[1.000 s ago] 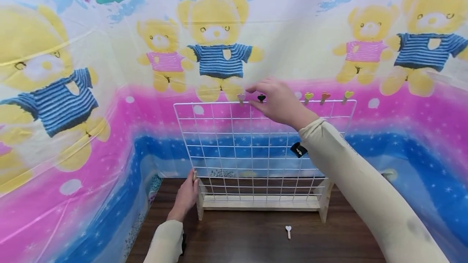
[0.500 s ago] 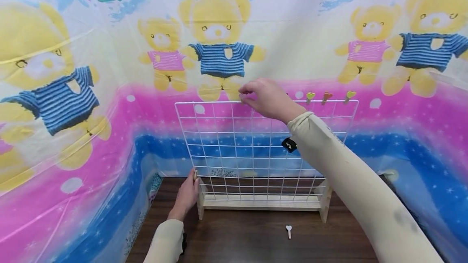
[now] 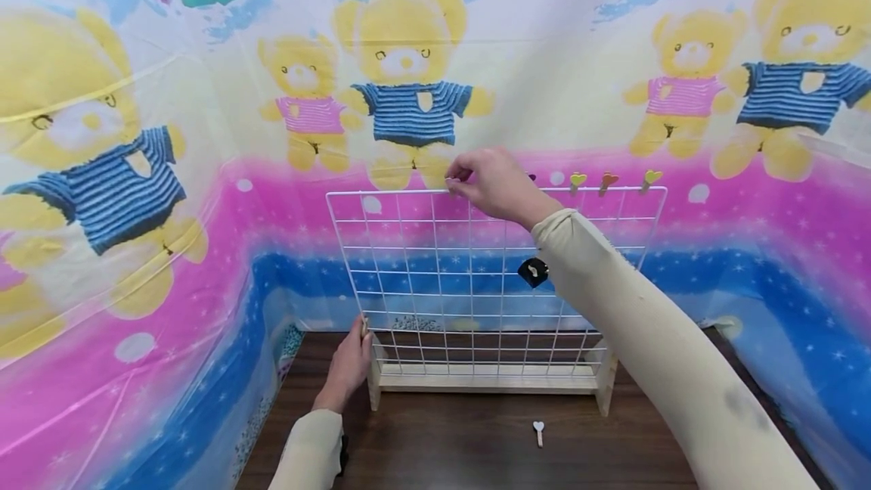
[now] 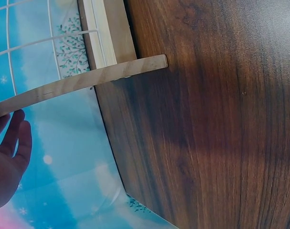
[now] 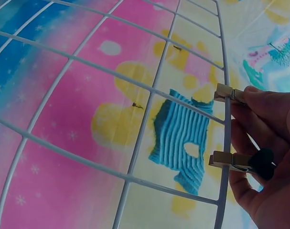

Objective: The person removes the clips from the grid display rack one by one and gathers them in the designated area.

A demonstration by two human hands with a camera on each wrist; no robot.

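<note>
Clothed on the right in a long, plain sleeve of pale cream fabric [image 3: 646,324], gathered into soft creases at its far end, just short of the bare right hand [image 3: 503,187]. Marked nearer, toward the right, with blurred grey smudges [image 3: 743,405]. Dressed to match on the near left, in a second cream fabric sleeve [image 3: 308,451] stopping at the wrist of the bare left hand [image 3: 345,365]. Fitted below the right wrist with a small, angular black attachment [image 3: 534,272] bearing a pale marking; fitted beside the left wrist with a narrow black piece [image 3: 343,455], mostly hidden.

Right hand [image 3: 500,187] shifted left; fingertips drawn together, apparently pinching leftmost wooden clothespin [image 5: 222,90].
</note>
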